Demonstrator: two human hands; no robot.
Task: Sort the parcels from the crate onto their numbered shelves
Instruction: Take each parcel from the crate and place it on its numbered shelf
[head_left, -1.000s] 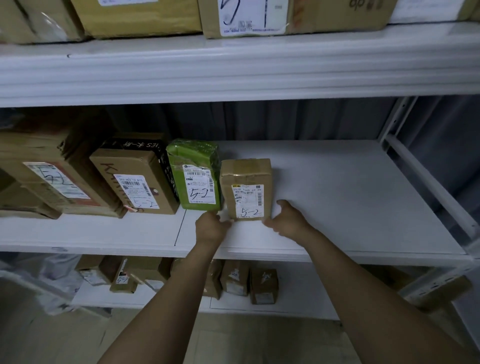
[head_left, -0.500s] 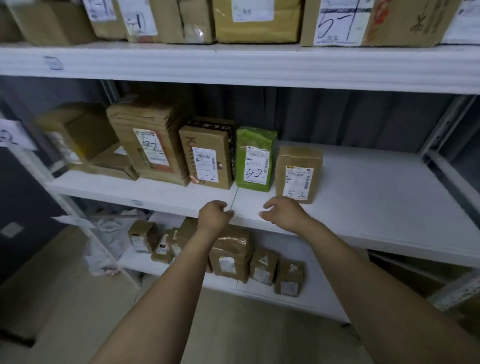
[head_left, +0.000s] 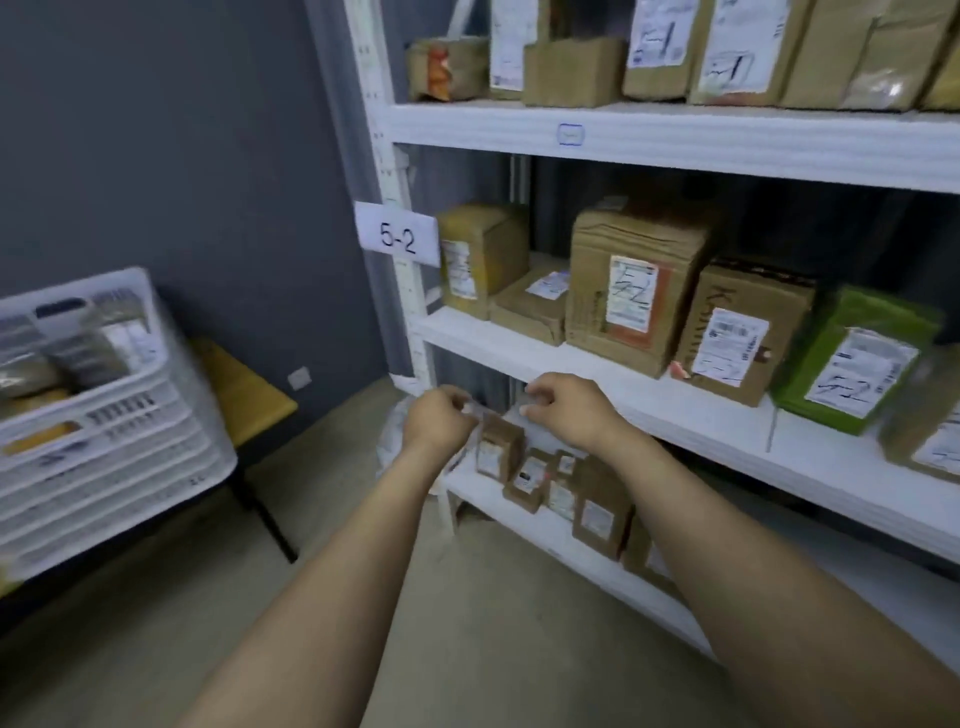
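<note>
Two bare hands hang in front of the white metal shelving. The left hand (head_left: 439, 423) and the right hand (head_left: 566, 410) are just apart, both with fingers loosely curled and holding nothing.

A paper tag reading "5-2" (head_left: 397, 240) is fixed to the upright post beside the middle shelf (head_left: 519, 345). Six parcels stand on that shelf:
- A tan taped parcel (head_left: 480, 257) stands upright at the far left.
- A flat cardboard parcel (head_left: 535, 306) lies next to it, label up.
- A large creased cardboard box (head_left: 636, 291) stands upright, its label facing out.
- A smaller cardboard box (head_left: 743, 332) stands next to the large one.
- A glossy green parcel (head_left: 852, 364) leans, long axis roughly upright, with its white label and handwritten "5-2" facing out.
- A brown parcel (head_left: 930, 421) is cut off by the frame edge.

The upper shelf (head_left: 675, 140) carries a row of upright brown parcels. The lower shelf (head_left: 524, 525) holds a cluster of small brown parcels, partly hidden behind the hands, so I cannot count them.

At the left, well apart from the shelving, is a white slatted plastic crate (head_left: 104, 415). It holds several more parcels, too blurred to count. A yellow-topped table (head_left: 244, 389) with dark legs shows from under it, against a grey wall (head_left: 182, 156).
</note>
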